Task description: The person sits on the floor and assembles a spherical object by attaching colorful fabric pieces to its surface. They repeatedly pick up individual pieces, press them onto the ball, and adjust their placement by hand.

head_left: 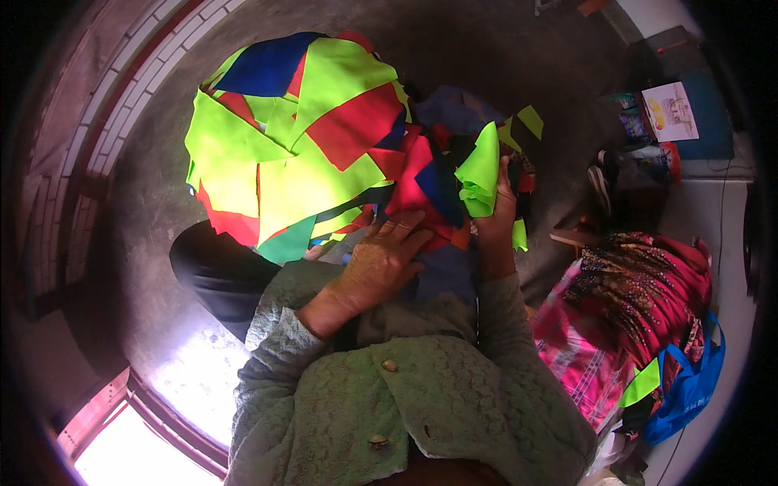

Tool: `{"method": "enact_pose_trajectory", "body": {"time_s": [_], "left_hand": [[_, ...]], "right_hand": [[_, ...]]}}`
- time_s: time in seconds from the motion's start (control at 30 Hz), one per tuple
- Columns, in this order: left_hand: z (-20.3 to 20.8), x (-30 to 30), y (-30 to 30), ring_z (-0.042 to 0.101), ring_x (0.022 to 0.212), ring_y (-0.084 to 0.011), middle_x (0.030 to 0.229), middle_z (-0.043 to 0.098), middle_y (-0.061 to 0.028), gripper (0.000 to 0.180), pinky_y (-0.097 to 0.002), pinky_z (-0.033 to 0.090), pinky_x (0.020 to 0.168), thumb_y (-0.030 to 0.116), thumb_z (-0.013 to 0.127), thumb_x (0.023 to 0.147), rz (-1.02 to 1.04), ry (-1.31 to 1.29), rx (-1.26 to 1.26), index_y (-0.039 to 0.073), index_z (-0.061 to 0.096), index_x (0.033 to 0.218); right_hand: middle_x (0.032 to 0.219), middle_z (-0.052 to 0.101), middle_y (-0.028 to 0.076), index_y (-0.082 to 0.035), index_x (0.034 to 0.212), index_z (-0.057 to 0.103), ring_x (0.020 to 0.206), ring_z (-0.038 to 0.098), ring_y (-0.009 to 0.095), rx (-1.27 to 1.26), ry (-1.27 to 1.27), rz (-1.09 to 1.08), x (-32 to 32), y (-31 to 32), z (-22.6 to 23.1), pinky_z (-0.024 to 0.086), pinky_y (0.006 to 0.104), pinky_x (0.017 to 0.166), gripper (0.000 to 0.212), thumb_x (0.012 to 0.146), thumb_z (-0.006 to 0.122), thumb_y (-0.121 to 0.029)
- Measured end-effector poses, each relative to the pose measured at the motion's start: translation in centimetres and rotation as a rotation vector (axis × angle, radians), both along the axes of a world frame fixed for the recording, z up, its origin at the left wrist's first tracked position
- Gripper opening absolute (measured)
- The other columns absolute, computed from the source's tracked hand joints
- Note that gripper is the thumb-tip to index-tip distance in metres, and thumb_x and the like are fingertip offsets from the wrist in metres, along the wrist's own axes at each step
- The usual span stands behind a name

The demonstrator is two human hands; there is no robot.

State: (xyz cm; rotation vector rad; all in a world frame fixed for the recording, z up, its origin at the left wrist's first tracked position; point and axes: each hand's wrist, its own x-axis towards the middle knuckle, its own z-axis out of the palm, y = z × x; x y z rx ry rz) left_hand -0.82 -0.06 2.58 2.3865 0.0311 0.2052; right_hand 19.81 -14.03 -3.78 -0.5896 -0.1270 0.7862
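My right hand [497, 217] grips a bright green cloth piece [480, 172], which is folded or curled over and stands up from the fingers. To the left of it, my left hand [381, 266] lies with its fingers slightly apart on red cloth pieces [415, 174] in my lap. A dark blue piece [438, 188] rests among the red ones. Up and to the left sits a big rounded heap of cloth scraps [316, 180], mostly yellow-green, with red, dark blue and green ones mixed in. What holds the heap up is hidden.
On the right lies pink and patterned cloth [636, 292] beside a blue bag [687, 389]. Farther back are a shoe [600, 180] and a white printed card [670, 112]. A brick-patterned wall edge [113, 121] curves along the left; a bright doorway [138, 445] opens at the lower left.
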Motion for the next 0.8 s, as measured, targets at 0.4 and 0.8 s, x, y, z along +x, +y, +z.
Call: {"method": "enact_pose_trajectory", "body": {"time_s": [0.4,0.8], "left_hand": [[-0.2,-0.2,1.3,0.058,0.109,-0.0347,0.114,0.06,-0.0176,0.038,-0.0393,0.047,0.093,0.005,0.07,0.076,0.244,-0.119,-0.315,0.003,0.057,0.112],[-1.6,-0.2,0.5,0.058,0.109,-0.0346,0.113,0.06,-0.0182,0.037,-0.0383,0.048,0.091,0.006,0.069,0.077,0.218,-0.054,-0.316,0.002,0.057,0.112]], "right_hand": [[0.108,0.06,0.014,0.002,0.116,0.055,0.089,0.062,0.022,0.091,0.31,0.103,-1.4,3.1,-1.9,0.052,0.0321,0.078,0.029,0.097,0.049,-0.02],[0.068,0.054,0.003,-0.007,0.102,0.059,0.046,0.045,0.01,-0.452,-0.043,0.147,-1.1,2.3,-1.4,0.033,0.0218,0.039,0.03,0.091,0.057,-0.035]]}}
